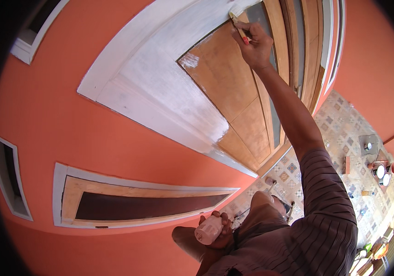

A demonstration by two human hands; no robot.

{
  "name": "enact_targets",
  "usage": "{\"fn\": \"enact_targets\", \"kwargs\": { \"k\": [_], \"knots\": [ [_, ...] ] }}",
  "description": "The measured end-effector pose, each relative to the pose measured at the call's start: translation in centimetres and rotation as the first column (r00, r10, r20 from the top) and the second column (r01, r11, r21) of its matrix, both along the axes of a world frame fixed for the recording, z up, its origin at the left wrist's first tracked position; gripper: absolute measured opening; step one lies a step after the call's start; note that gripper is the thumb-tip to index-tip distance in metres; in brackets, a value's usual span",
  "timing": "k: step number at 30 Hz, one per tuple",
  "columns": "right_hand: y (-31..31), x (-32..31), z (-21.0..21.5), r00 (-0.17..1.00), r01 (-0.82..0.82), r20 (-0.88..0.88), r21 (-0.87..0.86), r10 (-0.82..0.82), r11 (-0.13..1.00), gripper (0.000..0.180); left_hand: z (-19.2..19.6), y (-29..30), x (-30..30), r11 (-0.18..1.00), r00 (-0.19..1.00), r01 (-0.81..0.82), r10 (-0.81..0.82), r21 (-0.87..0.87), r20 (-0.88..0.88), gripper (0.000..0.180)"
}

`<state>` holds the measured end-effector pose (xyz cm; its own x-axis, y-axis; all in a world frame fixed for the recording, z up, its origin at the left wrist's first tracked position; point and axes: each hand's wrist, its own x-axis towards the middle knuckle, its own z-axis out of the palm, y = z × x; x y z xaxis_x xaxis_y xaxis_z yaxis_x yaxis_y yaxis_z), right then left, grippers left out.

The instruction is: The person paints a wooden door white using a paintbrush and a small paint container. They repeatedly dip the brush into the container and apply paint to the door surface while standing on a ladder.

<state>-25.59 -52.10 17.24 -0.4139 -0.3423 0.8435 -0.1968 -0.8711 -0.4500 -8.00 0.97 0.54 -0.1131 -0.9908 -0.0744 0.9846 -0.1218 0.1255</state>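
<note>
My right hand is raised at the top, fingers closed round the handle of a paintbrush. The brush's handle end is red, and its pale bristles meet the upper part of a wooden door. White paint covers the door's frame and outer border, with a ragged edge low down and a small smear at the bare panel's corner. Down near my body, my left hand grips a pale plastic container. What is inside the container cannot be seen.
Orange wall surrounds the door, with a white-framed window beside it. Below is a patterned tile floor. Several paint cans stand on it at the right, near a brick-like block. Assorted items lie at lower right.
</note>
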Motion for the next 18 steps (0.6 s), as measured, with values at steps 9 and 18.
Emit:
{"fn": "enact_targets", "kwargs": {
  "k": [9, 18],
  "knots": [
    [1.2, -3.9, 0.0, 0.882, -0.331, 0.301, -0.155, 0.363, 0.931, 0.016, -0.2, 0.1, 0.1, 1.0, 1.0, 0.002, -0.001, -0.011, 0.008, 0.061],
    [3.7, 0.0, -1.6, 0.987, -0.143, -0.081, -0.067, 0.137, 0.987, 0.015, -1.1, 0.6, 0.9, 0.999, 0.999, -0.043, 0.043, -0.014, -0.033, 0.063]
  ]
}}
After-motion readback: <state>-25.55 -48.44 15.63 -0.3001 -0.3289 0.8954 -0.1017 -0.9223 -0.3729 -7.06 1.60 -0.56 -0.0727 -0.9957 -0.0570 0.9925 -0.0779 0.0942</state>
